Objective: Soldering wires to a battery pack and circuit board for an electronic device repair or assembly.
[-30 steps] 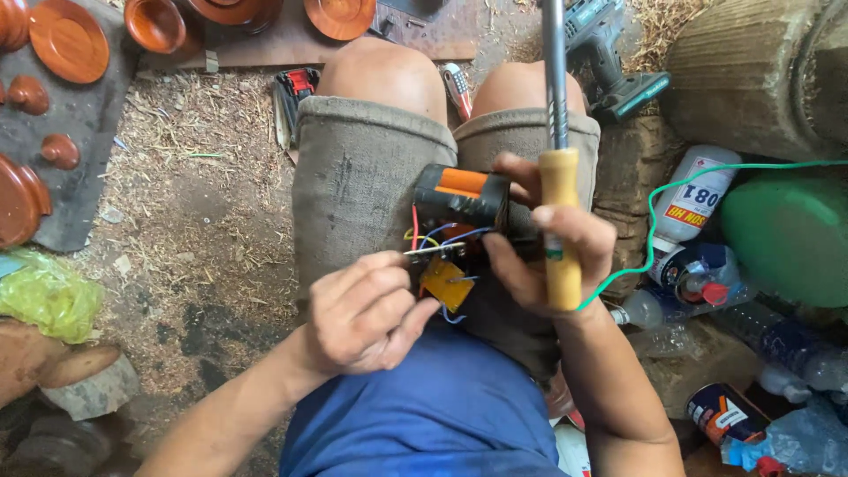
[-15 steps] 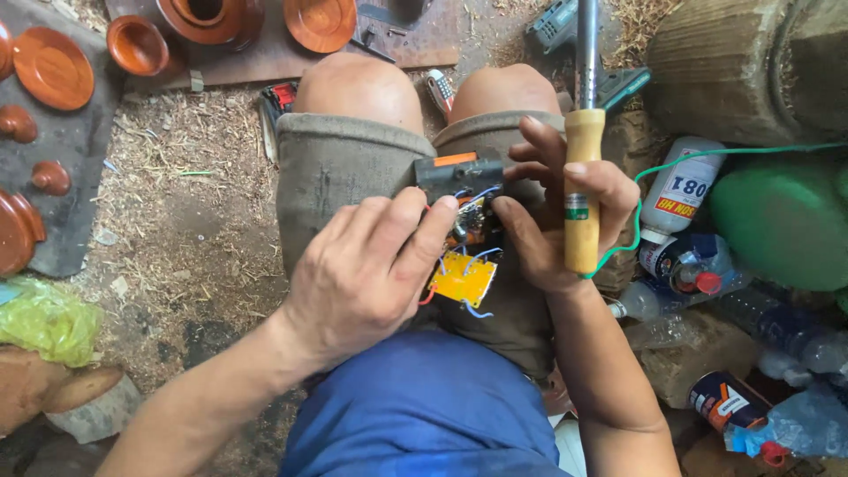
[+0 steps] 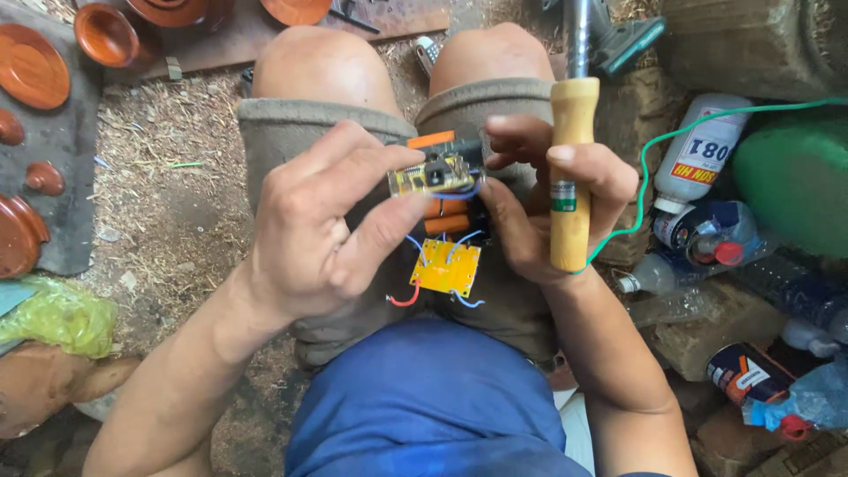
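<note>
I sit with my knees up, both hands over my lap. My left hand (image 3: 327,221) pinches a small yellow-green circuit board (image 3: 430,174) between thumb and fingers. My right hand (image 3: 548,199) grips the wooden handle of a soldering iron (image 3: 571,168), its metal shaft pointing away from me, and its fingers also steady an orange and black battery pack (image 3: 446,216) behind the board. A second, orange circuit board (image 3: 445,267) hangs below on thin blue and red wires. A green cord (image 3: 658,150) runs from the iron's handle to the right.
Orange clay bowls and lids (image 3: 106,35) lie at the left and top on a dark mat (image 3: 66,221). Plastic bottles and cans (image 3: 707,150) crowd the right beside a green container (image 3: 795,185). A yellow-green plastic bag (image 3: 49,314) lies at lower left. The dirt ground is strewn with wood chips.
My left hand has moved up from the orange board and taken the small yellow-green board between its fingers. My right hand with the soldering iron has shifted slightly; the view has moved in closer.
</note>
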